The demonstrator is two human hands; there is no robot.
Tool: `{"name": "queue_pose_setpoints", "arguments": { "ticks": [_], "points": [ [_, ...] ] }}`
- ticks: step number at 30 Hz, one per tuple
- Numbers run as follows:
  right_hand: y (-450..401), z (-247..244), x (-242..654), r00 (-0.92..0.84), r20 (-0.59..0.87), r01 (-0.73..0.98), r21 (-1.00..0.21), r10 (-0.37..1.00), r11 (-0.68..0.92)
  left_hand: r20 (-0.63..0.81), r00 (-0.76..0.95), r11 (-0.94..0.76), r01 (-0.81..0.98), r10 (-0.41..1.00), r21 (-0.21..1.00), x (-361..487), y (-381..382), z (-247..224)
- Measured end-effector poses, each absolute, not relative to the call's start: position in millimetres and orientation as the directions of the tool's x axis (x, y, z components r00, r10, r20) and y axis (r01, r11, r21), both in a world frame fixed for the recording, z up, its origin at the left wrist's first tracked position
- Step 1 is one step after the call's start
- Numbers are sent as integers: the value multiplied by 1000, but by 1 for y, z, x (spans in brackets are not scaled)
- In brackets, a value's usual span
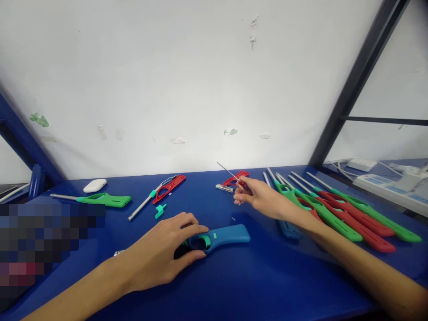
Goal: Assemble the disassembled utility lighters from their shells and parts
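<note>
A blue gas lighter (230, 236) lies on the blue tabletop, its green trigger showing through the guard. My left hand (167, 252) is closed around its front part, thumb on the near side and fingers on the far side, which hides most of its nozzle. My right hand (256, 194) is raised above the table, pinching a thin screwdriver (228, 170) whose metal shaft points up and left. Behind that hand lie a red lighter shell half (230, 180) and a clear fuel tank (224, 188). A small thin piece of metal (233, 219) rests just beyond the blue lighter.
Several green, red and blue lighters (354, 209) lie side by side at the right. An opened red lighter half (170, 189) with its metal nozzle, a green trigger (160, 211), a green lighter (105, 200) and a white case (95, 185) are at the left. A power strip (391, 189) stands far right.
</note>
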State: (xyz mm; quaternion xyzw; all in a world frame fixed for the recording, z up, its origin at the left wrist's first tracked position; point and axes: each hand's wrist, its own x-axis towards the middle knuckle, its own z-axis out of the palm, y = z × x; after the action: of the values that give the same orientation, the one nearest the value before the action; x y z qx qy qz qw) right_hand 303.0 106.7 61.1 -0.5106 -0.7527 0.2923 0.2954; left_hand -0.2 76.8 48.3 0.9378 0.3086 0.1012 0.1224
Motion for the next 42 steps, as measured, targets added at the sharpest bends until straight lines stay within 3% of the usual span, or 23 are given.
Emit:
{"name": "queue_pose_setpoints", "arguments": {
  "ticks": [7, 12, 22, 29, 36, 42],
  "points": [
    [94, 74, 292, -325, 140, 488, -822, 935, 293, 74, 806, -798, 559, 587, 226, 0, 74, 51],
    [94, 72, 291, -315, 166, 435, -849, 934, 298, 203, 816, -837, 500, 541, 222, -1, 78, 49],
    [92, 68, 289, -321, 150, 331, -908, 935, 259, 186, 756, -775, 581, 627, 247, -4, 85, 40],
    [91, 69, 285, -321, 167, 411, -862, 932, 296, 107, 747, -748, 625, 656, 224, -3, 81, 43],
    [90, 69, 284, -342, 127, 437, -855, 931, 278, 107, 754, -747, 603, 648, 280, -2, 80, 49],
    [88, 71, 283, -359, 115, 496, -817, 926, 294, 73, 720, -720, 672, 690, 172, 2, 75, 53]
  ]
}}
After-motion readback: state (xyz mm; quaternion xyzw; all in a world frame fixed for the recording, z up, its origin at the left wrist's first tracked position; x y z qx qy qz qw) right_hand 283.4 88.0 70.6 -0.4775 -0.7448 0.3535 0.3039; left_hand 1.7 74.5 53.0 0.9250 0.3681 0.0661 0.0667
